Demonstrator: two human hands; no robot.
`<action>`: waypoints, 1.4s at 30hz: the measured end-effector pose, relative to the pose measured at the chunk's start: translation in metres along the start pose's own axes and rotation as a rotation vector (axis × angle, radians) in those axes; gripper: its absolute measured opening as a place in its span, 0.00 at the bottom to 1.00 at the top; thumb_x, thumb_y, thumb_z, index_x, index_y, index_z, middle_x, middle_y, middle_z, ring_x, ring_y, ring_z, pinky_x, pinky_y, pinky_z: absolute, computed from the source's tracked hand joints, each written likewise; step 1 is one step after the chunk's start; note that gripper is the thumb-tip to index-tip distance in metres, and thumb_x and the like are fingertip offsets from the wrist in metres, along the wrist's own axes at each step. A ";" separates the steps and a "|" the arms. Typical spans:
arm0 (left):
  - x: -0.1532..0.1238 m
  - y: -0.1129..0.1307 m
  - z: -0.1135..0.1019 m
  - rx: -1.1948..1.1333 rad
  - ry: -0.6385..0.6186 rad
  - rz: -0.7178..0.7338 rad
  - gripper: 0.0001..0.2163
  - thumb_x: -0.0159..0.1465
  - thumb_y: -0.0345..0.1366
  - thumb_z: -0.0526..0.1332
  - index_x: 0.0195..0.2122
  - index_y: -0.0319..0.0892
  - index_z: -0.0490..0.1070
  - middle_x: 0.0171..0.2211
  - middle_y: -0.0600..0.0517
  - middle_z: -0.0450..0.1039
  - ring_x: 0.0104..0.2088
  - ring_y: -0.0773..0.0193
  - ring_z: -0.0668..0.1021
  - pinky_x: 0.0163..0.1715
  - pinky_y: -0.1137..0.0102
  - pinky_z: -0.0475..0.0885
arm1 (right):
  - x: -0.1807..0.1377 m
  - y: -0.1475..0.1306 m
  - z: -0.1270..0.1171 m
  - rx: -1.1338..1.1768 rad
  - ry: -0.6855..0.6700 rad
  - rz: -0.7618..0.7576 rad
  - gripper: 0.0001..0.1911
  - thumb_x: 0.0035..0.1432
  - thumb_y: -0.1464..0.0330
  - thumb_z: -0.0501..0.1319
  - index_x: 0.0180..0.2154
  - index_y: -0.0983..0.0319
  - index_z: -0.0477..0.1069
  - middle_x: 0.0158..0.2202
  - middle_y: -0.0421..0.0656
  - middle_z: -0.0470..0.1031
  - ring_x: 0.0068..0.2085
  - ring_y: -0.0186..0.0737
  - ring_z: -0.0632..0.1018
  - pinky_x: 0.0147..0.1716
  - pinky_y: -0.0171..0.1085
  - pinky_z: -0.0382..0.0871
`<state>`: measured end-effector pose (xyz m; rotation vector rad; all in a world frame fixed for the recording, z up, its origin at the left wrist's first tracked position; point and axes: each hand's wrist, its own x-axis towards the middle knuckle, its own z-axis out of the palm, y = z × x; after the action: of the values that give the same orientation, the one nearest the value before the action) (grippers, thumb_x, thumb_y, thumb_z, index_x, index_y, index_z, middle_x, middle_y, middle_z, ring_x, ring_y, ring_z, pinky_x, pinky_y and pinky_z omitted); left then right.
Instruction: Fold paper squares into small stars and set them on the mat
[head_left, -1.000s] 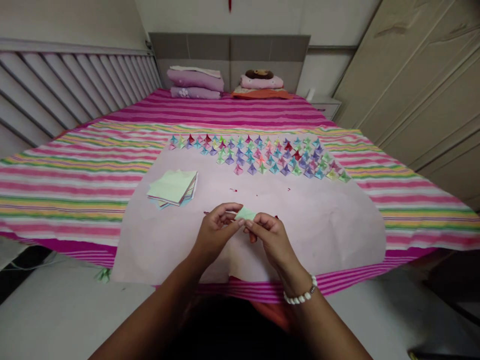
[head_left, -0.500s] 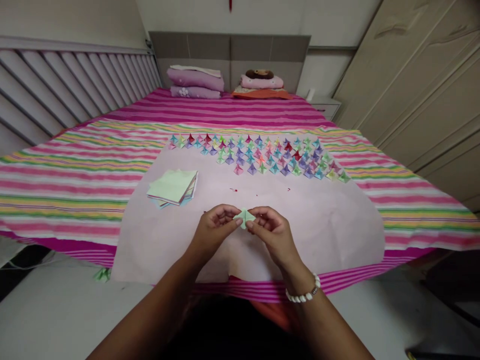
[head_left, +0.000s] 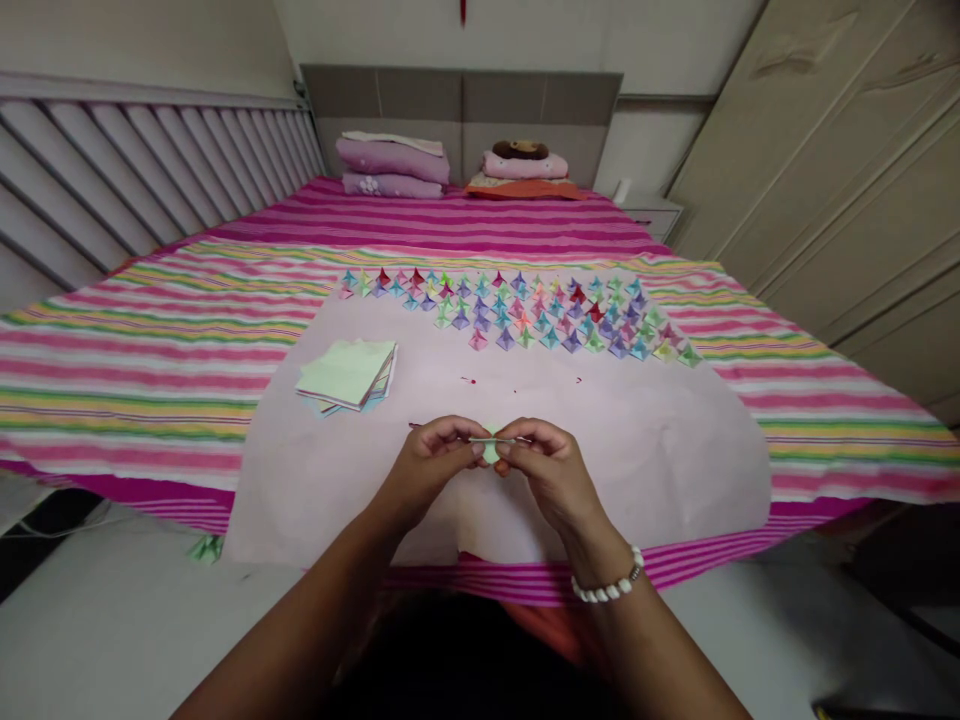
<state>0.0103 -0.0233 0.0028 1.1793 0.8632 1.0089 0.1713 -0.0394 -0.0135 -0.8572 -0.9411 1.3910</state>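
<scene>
My left hand (head_left: 433, 462) and my right hand (head_left: 541, 468) meet over a pale pink sheet (head_left: 660, 450) spread on the bed. Both pinch one small pale green folded paper piece (head_left: 491, 446), which shows almost edge-on between the fingertips. A white bead bracelet (head_left: 609, 586) is on my right wrist. A stack of pale paper squares (head_left: 346, 374) lies to the left of my hands. Several rows of small folded paper shapes in many colours (head_left: 517, 310) stand at the sheet's far edge.
The bed has a striped pink, green and yellow cover (head_left: 150, 340), with folded pillows (head_left: 391, 165) and a soft toy (head_left: 521, 150) at the headboard. A slatted wall panel (head_left: 112, 180) is left, wardrobe doors (head_left: 847, 180) right. A green paper scrap (head_left: 204, 548) lies on the floor.
The green paper was turned in my fingers from a flat face to a small opened shape and now lies nearly edge-on. Both hands dropped slightly and drew closer together.
</scene>
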 end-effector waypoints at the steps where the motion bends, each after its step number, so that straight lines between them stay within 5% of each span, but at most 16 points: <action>1: 0.000 -0.001 0.000 -0.019 -0.002 -0.007 0.05 0.54 0.32 0.67 0.32 0.41 0.76 0.26 0.54 0.76 0.29 0.68 0.76 0.34 0.71 0.70 | 0.000 0.001 -0.001 0.012 -0.006 -0.012 0.04 0.45 0.73 0.68 0.27 0.60 0.77 0.21 0.37 0.77 0.22 0.33 0.76 0.26 0.33 0.70; 15: 0.000 0.005 0.005 0.030 0.094 -0.032 0.11 0.48 0.36 0.71 0.29 0.39 0.72 0.24 0.55 0.74 0.27 0.67 0.76 0.31 0.72 0.69 | -0.005 -0.006 0.005 -0.201 -0.070 -0.173 0.03 0.50 0.68 0.66 0.31 0.59 0.77 0.32 0.40 0.72 0.29 0.35 0.75 0.30 0.36 0.69; 26: 0.000 0.005 0.001 0.109 0.076 0.025 0.06 0.50 0.34 0.69 0.28 0.40 0.76 0.27 0.52 0.77 0.30 0.65 0.77 0.34 0.69 0.72 | -0.001 -0.001 0.001 -0.188 0.064 -0.084 0.11 0.41 0.66 0.73 0.28 0.59 0.75 0.24 0.37 0.72 0.26 0.33 0.70 0.27 0.34 0.66; 42: -0.005 0.006 -0.001 0.598 0.086 0.333 0.09 0.57 0.32 0.66 0.38 0.47 0.79 0.34 0.50 0.79 0.33 0.62 0.77 0.37 0.68 0.72 | -0.003 -0.002 0.001 -0.278 0.083 -0.133 0.13 0.42 0.66 0.72 0.34 0.58 0.77 0.29 0.40 0.76 0.29 0.36 0.73 0.32 0.37 0.70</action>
<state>0.0068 -0.0270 0.0089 1.8419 1.1021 1.1087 0.1717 -0.0425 -0.0111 -1.0317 -1.1228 1.1188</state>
